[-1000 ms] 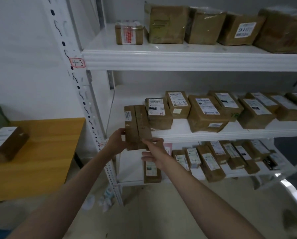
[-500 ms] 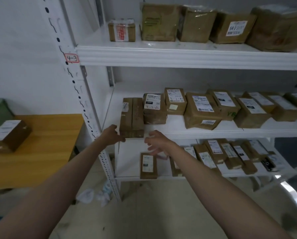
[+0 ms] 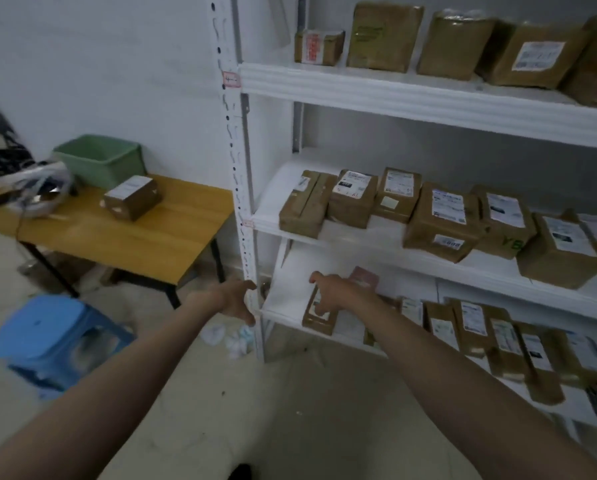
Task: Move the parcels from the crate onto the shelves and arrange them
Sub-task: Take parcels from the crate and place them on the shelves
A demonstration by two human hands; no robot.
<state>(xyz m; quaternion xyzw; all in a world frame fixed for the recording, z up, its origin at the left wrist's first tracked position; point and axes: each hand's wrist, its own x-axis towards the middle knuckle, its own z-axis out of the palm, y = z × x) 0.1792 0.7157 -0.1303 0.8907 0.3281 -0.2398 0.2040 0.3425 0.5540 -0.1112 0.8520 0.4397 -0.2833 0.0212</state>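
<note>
A: What's different from a second ago?

B: The flat brown parcel [image 3: 305, 204] both hands were steadying then now lies on the middle shelf [image 3: 359, 244], at the left end, touching the labelled box beside it. Both hands have dropped away. That one looks placed, I'd say.

A: And going left to right now?

B: The blue stool [image 3: 56, 336] is on the floor, then the wooden table [image 3: 144, 237] with the green crate [image 3: 99, 161] at the back and one parcel on the table [image 3: 132, 197] in front of it, probably next to go. Then the left hand [image 3: 233, 299], fingers loose and spread, holding nothing, just beside the shelf post [image 3: 236, 168]. The right hand [image 3: 331, 292] is also open and empty, in front of the bottom shelf [image 3: 290, 292].

A: Room to move?

B: The bottom shelf's left end is bare white; the middle shelf has a gap in front of the boxes. The post's edge sits close to the left hand, so a swing toward the table could clip it.
</note>
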